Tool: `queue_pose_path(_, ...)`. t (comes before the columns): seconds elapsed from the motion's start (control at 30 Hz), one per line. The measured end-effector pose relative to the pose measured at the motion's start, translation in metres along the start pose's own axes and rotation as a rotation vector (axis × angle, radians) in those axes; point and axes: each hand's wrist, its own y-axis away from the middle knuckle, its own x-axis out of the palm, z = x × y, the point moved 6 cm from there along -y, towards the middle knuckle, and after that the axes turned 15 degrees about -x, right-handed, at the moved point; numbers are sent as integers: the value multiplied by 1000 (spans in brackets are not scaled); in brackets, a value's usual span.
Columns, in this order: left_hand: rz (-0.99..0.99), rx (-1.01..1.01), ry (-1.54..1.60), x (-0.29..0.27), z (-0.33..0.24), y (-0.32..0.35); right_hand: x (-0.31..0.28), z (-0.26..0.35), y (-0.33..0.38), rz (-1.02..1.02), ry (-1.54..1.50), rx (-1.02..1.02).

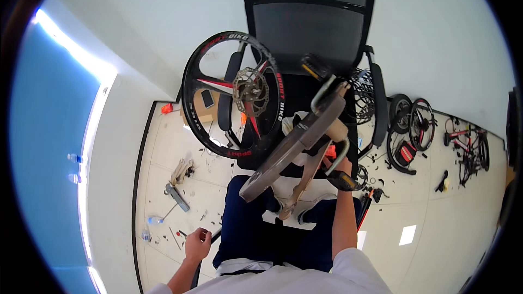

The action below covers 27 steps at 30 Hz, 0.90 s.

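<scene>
The right hand (342, 166) is reaching up and gripping the beige bicycle frame (297, 144) close to its crank, where a black pedal (342, 180) is sticking out just below the fingers. The left hand (197, 243) is hanging low beside the left thigh, curled into a loose fist; whether it is pinching some small part cannot be told. The frame is lying tilted across the lap, its upper end resting toward the seat of the black mesh office chair (310, 22), where a spoked black wheel with a brake disc (234, 95) is leaning. The step in hand looks like steadying the frame; turning it would likely need the left hand too. More wheels (411, 125) and scattered tools are lying on the tiled floor (436, 207).
</scene>
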Motion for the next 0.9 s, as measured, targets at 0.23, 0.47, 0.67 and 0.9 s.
queue_pose_path(0.23,-60,57,112,5,12,1,14,-15,-9,74,25,78)
queue_pose_path(0.47,-268,482,74,-1,-32,21,34,-55,23,247,-924,65)
queue_pose_path(0.67,39,982,260,63,-150,89,-70,-8,73,490,-926,288)
queue_pose_path(0.9,239,1495,332,95,-294,188,-196,-2,145,676,-507,219)
